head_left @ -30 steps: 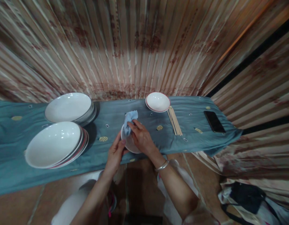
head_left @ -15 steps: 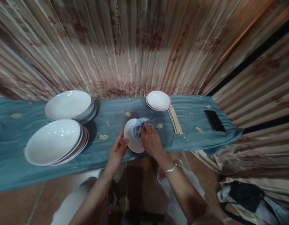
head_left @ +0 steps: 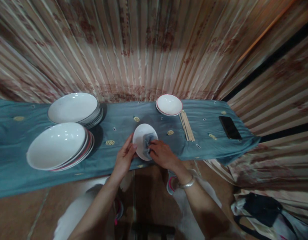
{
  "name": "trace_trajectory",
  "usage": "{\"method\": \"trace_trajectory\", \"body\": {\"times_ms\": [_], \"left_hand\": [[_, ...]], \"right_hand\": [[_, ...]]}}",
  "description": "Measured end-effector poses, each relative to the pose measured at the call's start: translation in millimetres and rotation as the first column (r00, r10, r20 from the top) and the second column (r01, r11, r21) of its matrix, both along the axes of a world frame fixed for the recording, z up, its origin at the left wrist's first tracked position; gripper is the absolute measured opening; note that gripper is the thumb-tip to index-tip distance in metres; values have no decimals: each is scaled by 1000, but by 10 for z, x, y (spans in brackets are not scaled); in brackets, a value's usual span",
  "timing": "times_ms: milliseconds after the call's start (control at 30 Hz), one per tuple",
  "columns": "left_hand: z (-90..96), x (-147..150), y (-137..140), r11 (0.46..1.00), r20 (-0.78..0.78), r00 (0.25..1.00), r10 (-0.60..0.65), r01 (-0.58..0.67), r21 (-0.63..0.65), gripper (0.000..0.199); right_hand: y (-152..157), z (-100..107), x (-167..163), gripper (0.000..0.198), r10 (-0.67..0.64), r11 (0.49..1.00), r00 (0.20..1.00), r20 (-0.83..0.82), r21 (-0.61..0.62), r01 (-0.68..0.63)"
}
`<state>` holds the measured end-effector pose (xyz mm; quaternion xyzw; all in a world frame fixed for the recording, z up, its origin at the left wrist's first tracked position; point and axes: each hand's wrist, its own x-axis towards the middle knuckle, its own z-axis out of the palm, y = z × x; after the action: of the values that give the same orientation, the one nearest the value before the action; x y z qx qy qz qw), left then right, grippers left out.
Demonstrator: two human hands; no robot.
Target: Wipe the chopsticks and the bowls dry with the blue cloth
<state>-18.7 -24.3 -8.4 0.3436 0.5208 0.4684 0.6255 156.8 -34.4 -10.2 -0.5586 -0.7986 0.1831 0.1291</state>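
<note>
A small, round, white, glossy bowl (head_left: 138, 142), just right of the left hand (head_left: 124, 156), is gripped by it at the rim; inside, a crumpled blue-grey cloth (head_left: 147, 141) is pinched by the right hand (head_left: 162, 153). Wiping is apparently being done; a steady rim grip is called for.

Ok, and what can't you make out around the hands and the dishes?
All in the head view:
- Left hand: some fingers are hidden by the small white bowl.
- Blue-grey cloth: partly covered by the right hand, and blurred.
- Back stack and front stack, at left: overlapping rims obscure the exact counts.
- Tablecloth: its left end is cut off by the picture edge.
</note>
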Motion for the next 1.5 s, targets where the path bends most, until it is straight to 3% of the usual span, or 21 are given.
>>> {"method": "trace_trajectory", "body": {"times_ms": [233, 367, 500, 833, 967, 1200, 1367, 1500], "left_hand": [[-16, -8, 7, 1000, -37, 999, 6, -5, 16, 92], [-60, -25, 16, 1000, -44, 999, 19, -18, 22, 89], [-94, -40, 18, 999, -22, 1000, 15, -15, 32, 83], [-72, -31, 5, 997, -64, 997, -52, 56, 62, 92], [-78, -30, 3, 995, -97, 993, -61, 68, 72, 92], [-71, -31, -2, 996, -103, 993, -65, 70, 48, 95], [-80, -36, -5, 997, -71, 995, -68, 71, 40, 95], [-68, -41, -7, 996, -61, 995, -75, 77, 35, 94]], "right_hand": [[85, -56, -23, 33, 93, 982, 925, -368, -121, -146], [117, -88, -136, 37, 54, 986, 831, -554, -103, -132], [129, -90, -241, 41, 58, 992, 785, -617, -51, -113], [162, -137, -311, 54, 6, 1000, 929, -370, -2, -7], [174, -120, -304, 52, 2, 996, 973, -232, 89, 19], [150, -19, -287, 41, -135, 982, 985, 104, 150, 118], [146, 78, -207, 34, -132, 990, 969, 208, 71, 119], [138, 157, -106, 30, -36, 998, 982, 183, -52, 46]]}}
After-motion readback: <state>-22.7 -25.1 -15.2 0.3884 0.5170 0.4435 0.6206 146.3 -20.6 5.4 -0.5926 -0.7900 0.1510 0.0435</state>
